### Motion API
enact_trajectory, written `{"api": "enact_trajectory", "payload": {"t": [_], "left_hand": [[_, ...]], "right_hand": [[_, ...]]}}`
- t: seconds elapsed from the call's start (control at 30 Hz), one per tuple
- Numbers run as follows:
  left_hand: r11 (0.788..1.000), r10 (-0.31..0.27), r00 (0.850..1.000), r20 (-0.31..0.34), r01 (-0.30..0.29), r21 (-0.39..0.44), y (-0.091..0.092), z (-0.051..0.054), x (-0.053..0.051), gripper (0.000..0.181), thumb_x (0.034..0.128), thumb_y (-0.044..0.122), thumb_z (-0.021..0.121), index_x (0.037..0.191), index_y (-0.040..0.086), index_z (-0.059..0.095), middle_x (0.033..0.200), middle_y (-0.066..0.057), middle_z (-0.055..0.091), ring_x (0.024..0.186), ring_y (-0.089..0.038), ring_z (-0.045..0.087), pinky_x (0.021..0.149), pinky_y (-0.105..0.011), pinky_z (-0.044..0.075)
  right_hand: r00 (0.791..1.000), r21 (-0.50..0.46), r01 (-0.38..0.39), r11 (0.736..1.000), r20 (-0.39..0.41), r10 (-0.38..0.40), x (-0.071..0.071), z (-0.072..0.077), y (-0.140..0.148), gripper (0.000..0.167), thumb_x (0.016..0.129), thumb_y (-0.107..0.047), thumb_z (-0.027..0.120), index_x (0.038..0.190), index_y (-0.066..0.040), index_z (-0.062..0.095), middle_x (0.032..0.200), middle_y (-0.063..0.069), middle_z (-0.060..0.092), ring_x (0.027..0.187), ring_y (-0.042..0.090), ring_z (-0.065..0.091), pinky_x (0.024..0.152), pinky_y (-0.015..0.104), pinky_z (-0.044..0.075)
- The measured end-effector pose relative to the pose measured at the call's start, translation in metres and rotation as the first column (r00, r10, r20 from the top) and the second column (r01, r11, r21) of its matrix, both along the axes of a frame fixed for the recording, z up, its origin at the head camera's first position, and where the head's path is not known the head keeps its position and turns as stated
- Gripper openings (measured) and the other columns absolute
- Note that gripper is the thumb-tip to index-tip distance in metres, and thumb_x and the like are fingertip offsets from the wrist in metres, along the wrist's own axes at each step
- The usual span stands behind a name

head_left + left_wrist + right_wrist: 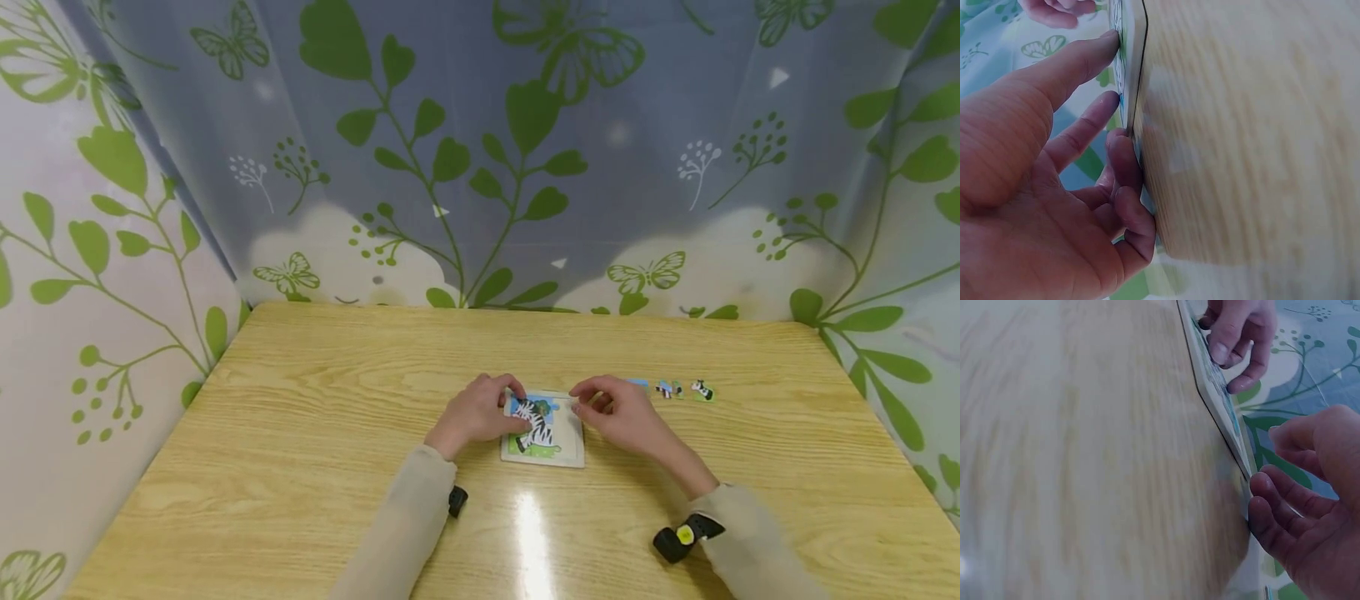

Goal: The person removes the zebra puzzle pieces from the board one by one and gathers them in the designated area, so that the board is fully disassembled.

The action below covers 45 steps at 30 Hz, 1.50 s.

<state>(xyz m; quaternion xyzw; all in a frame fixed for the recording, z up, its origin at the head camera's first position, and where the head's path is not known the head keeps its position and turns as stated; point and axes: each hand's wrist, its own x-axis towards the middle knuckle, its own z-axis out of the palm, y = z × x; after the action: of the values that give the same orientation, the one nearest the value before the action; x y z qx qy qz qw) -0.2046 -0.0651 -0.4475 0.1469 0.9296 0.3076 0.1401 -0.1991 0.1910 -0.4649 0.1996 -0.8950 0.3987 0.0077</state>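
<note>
A square jigsaw puzzle board (pixel 567 450) with a pale frame lies flat on the table. Zebra pieces (pixel 534 433) fill its left and middle part, while a pale strip shows bare on the right. My left hand (pixel 480 412) rests over the board's left side. In the left wrist view its thumb (pixel 1088 59) and index finger touch the picture, and the other fingers bend against the table beside the edge. At the board's upper right corner is my right hand (pixel 618 414). Its fingertips (pixel 1261 484) are by the board's edge, thumb apart, with nothing visible between them.
Loose puzzle pieces lie right of the board: one with a black-and-white animal (pixel 702 390), another patterned piece (pixel 667 389), and a blue one (pixel 637 382) partly behind my right hand. The wooden table (pixel 337 392) meets a leaf-patterned curtain (pixel 465 208) at the back.
</note>
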Motion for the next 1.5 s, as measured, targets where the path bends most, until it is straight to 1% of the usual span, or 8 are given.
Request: {"api": "enact_trajectory", "payload": {"t": [0.23,0.4,0.57,0.77,0.97,1.13,1.37,1.5], "left_hand": [[1.0,0.013,1.0,0.013,-0.013,0.002,-0.001,0.001,0.0,0.037,0.0877,0.039,0.08,0.117,0.022,0.064,0.095,-0.001,0.052,0.086,-0.017,0.047,0.069,-0.032,0.035],[1.0,0.018,1.0,0.026,-0.018,-0.001,0.0,0.001,-0.001,0.037,0.0881,0.04,0.079,0.117,0.024,0.064,0.095,-0.001,0.053,0.088,-0.018,0.047,0.069,-0.033,0.035],[1.0,0.027,0.999,0.041,-0.027,-0.004,0.003,0.0,-0.002,0.038,0.0866,0.042,0.08,0.116,0.025,0.064,0.095,-0.001,0.052,0.087,-0.018,0.048,0.068,-0.033,0.035],[0.999,0.05,0.998,0.047,-0.05,-0.006,0.005,-0.001,-0.002,0.037,0.0856,0.041,0.082,0.114,0.025,0.064,0.095,-0.001,0.052,0.087,-0.018,0.048,0.069,-0.034,0.036],[0.998,0.068,0.996,0.06,-0.068,-0.002,0.006,0.0,-0.001,0.037,0.0847,0.04,0.083,0.114,0.027,0.064,0.096,-0.002,0.052,0.088,-0.019,0.048,0.07,-0.035,0.036],[0.997,0.075,0.995,0.068,-0.076,0.004,0.006,0.001,-0.002,0.038,0.0842,0.04,0.083,0.114,0.027,0.065,0.098,-0.002,0.053,0.087,-0.019,0.048,0.07,-0.034,0.037],[0.996,0.084,0.994,0.071,-0.084,0.004,0.007,0.001,-0.001,0.039,0.0841,0.039,0.084,0.115,0.025,0.065,0.102,-0.003,0.054,0.091,-0.02,0.049,0.074,-0.035,0.039],[0.996,0.085,0.994,0.071,-0.085,0.0,0.008,-0.001,-0.002,0.039,0.0836,0.039,0.084,0.115,0.025,0.065,0.109,-0.004,0.058,0.095,-0.02,0.051,0.08,-0.037,0.042]], "right_hand": [[1.0,0.07,-0.02,0.997,-0.019,0.021,-0.005,-0.002,-0.012,0.014,0.091,-0.01,0.074,0.106,-0.008,0.075,0.091,0.004,0.069,0.071,0.01,0.054,0.062,0.024,0.045],[0.999,0.113,-0.018,0.993,-0.033,0.022,-0.005,-0.002,-0.018,0.012,0.09,-0.009,0.074,0.102,-0.007,0.076,0.09,0.007,0.064,0.071,0.011,0.052,0.063,0.024,0.044],[1.0,0.155,0.006,0.988,-0.025,-0.002,-0.004,-0.004,-0.021,0.009,0.089,-0.012,0.076,0.097,-0.01,0.077,0.09,0.008,0.061,0.071,0.012,0.049,0.064,0.026,0.042],[0.999,0.152,0.044,0.987,-0.032,-0.039,-0.004,-0.007,-0.025,0.007,0.088,-0.012,0.077,0.094,-0.01,0.078,0.089,0.007,0.061,0.071,0.013,0.05,0.065,0.028,0.042],[0.996,0.127,0.091,0.988,-0.003,-0.091,-0.003,-0.006,-0.029,0.005,0.088,-0.013,0.076,0.091,-0.01,0.077,0.088,0.008,0.062,0.074,0.015,0.053,0.068,0.031,0.043],[0.991,0.14,0.125,0.982,0.037,-0.131,-0.003,-0.004,-0.031,0.005,0.089,-0.015,0.075,0.091,-0.011,0.075,0.09,0.008,0.063,0.078,0.016,0.055,0.07,0.031,0.043],[0.98,0.157,0.159,0.975,0.095,-0.175,-0.005,-0.004,-0.033,0.007,0.089,-0.02,0.074,0.092,-0.013,0.074,0.092,0.007,0.062,0.079,0.018,0.054,0.07,0.031,0.041],[0.976,0.149,0.165,0.975,0.119,-0.183,-0.004,-0.004,-0.033,0.01,0.089,-0.02,0.073,0.095,-0.012,0.073,0.093,0.006,0.063,0.08,0.018,0.054,0.069,0.031,0.04]]}}
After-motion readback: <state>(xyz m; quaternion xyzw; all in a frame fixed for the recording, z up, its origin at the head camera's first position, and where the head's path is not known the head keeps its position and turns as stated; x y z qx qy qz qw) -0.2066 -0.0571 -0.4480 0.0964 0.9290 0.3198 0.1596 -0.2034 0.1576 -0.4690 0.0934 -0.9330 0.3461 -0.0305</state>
